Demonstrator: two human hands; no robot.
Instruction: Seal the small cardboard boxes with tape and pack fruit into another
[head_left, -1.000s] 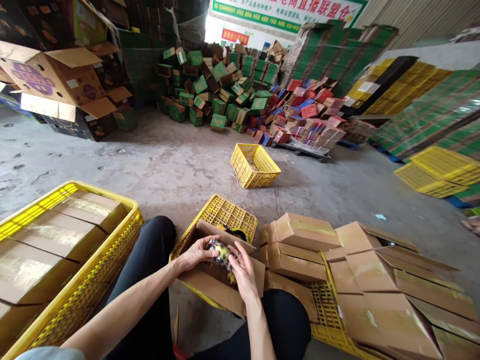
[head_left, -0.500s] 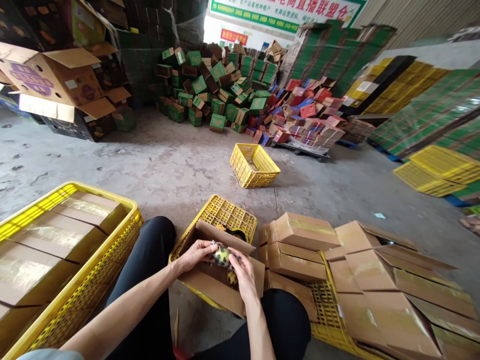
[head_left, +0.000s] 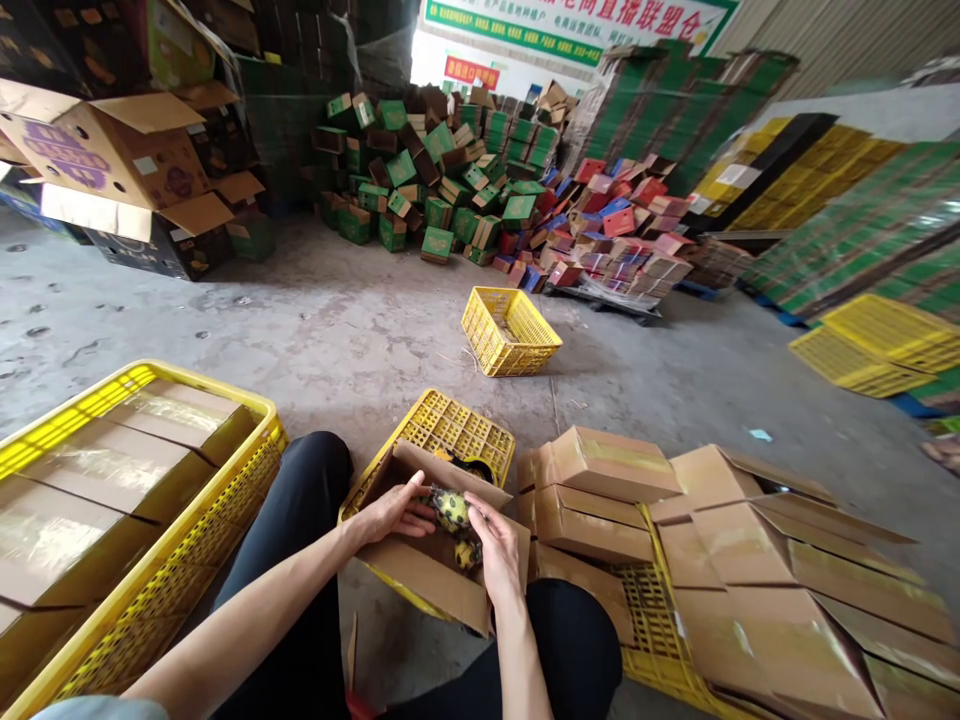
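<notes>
My right hand (head_left: 493, 540) pinches the right end of a rounded, yellow-green, dark-spotted bundle (head_left: 451, 510), fruit-like in look. My left hand (head_left: 397, 512) is just left of the bundle, fingers stretched and apart; whether a fingertip still touches it I cannot tell. Both hands are over an open cardboard box (head_left: 442, 585) with its flaps up. A second yellow, dark-marked bundle (head_left: 468, 553) is inside, below my right fingers. Under the box is a yellow plastic crate (head_left: 431, 412) that looks upturned, with a yellow-and-black object (head_left: 477, 467) on it, partly hidden by a flap.
Taped cartons (head_left: 112, 460) fill a yellow crate (head_left: 271, 420) on my left. More cartons (head_left: 750, 570) are stacked on my right. Ahead on the concrete floor (head_left: 360, 330) stands another yellow crate (head_left: 511, 335). Heaps of green boxes (head_left: 435, 245) and red boxes (head_left: 619, 222) lie farther back.
My left hand has let go of the bundle's left end and its fingers have spread. The bundle has shifted slightly right with my right hand.
</notes>
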